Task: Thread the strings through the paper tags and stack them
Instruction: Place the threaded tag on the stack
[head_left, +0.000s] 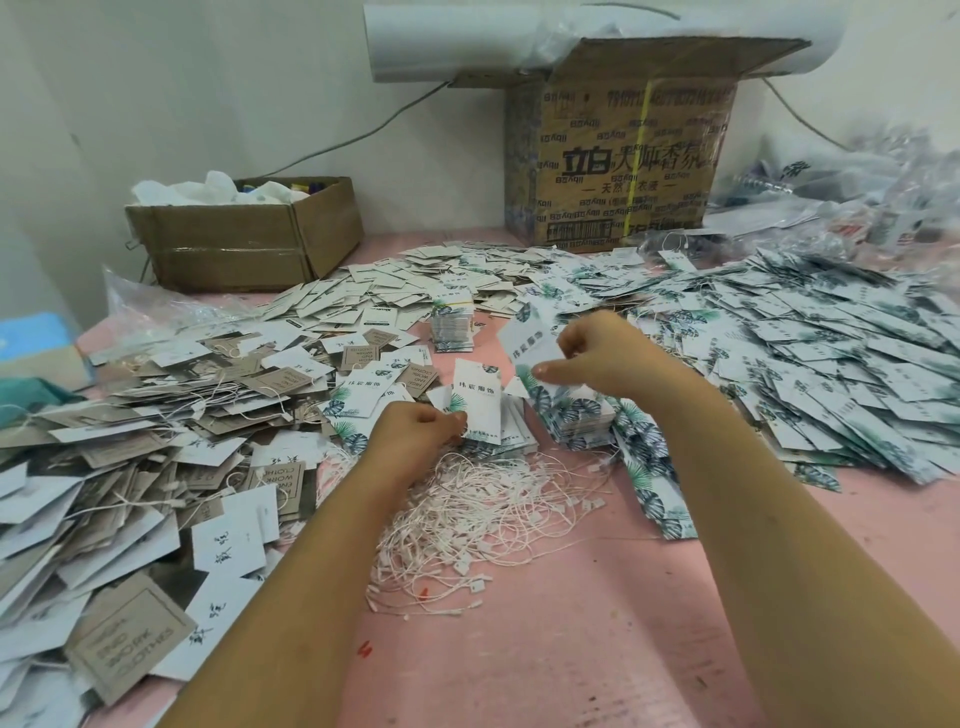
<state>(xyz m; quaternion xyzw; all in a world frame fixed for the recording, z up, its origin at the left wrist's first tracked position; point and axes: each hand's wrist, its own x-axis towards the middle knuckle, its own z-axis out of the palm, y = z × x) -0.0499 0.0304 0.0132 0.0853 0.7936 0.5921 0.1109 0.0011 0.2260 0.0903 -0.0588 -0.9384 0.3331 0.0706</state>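
At far left, a grey pile (130, 441) of strung tags is spread out to the worktop (571, 623) edge, with a small box (244, 234) behind it. Next to it, the left hand (415, 426) is curled at the lower edge of an upright tag (478, 405), which is pinched there; whether a string is also held cannot be told. Loose strings (483, 509) are heaped just below both hands. The right hand (597, 358) is closed on a raised tag (524, 343), held above a neat stack (576, 421). Further right, a leaf pile (805, 364) is fanned across the worktop.

Trouble would most likely come from the strings: they are so tangled that several could be dragged up when one is pulled. The stack lies just under the right wrist and could be toppled by a careless sweep. The grey pile could also be nudged into the leaf-printed tags by the left forearm.

Movement is hemmed in by piles on both sides. Bare worktop is left only in front, between and under the forearms.
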